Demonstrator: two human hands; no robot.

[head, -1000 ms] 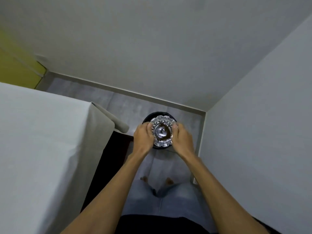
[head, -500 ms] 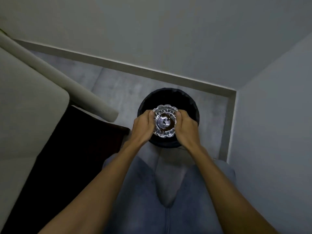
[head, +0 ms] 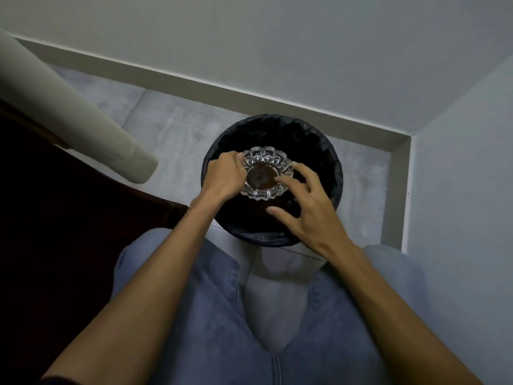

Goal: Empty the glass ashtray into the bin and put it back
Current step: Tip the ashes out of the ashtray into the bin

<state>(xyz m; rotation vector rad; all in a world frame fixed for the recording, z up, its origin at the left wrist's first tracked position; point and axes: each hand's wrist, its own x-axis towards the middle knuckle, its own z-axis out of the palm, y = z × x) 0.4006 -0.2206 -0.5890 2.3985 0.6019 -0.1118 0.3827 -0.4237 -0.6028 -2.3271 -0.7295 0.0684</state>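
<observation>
1. Head view, what has changed: half a second ago both hands clasped the glass ashtray (head: 266,173) from either side. Now the right hand (head: 302,207) has let go, its fingers spread loose just right of the rim, one fingertip reaching over the bowl; whether it touches the glass I cannot tell. The left hand (head: 224,176) alone grips the ashtray, clenched on its left edge.

2. Where the ashtray is: above the mouth of the bin (head: 273,179), level and mouth-up, toward the left and far part of the opening.

3. What this means: the carry looks finished and the tip has not begun. Judging by the freed hand, it may be preparing to help scrape or tilt.

4. Containers: the ashtray's round well holds a dark brown layer, probably ash or residue; single items cannot be made out. The bin is round and lined with a black bag (head: 331,162); its inside is too dark to show any contents.

5. Surroundings: the bin stands on the grey floor (head: 172,126) in a corner, walls on the far and right sides. The person's knees in jeans (head: 211,301) are near, below the bin.
</observation>
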